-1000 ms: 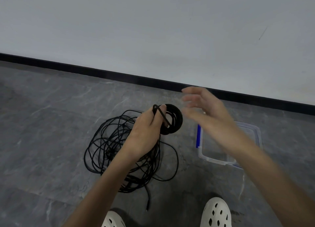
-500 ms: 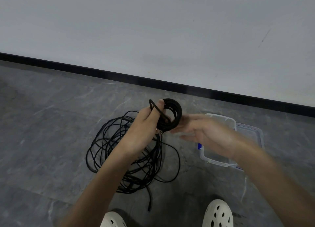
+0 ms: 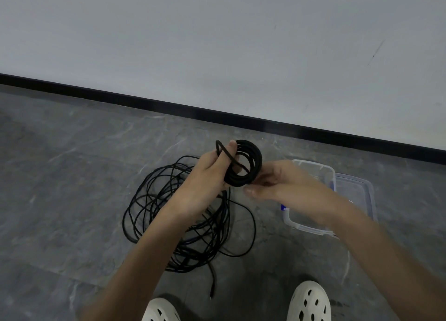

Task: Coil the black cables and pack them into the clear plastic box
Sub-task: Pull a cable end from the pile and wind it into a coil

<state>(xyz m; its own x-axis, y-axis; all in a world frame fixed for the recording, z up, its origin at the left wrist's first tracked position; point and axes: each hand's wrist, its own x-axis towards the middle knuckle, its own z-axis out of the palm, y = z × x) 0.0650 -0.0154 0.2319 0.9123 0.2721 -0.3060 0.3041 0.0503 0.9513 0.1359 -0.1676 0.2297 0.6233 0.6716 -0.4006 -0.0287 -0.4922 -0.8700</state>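
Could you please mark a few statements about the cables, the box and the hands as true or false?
1. The left hand holds the coil. True.
2. The coil lies in the box. False: it is held up in the hand, outside the box.
3. A loose tangle of cable lies on the floor. True.
4. The box stands left of the tangle. False: it stands to the right of it.
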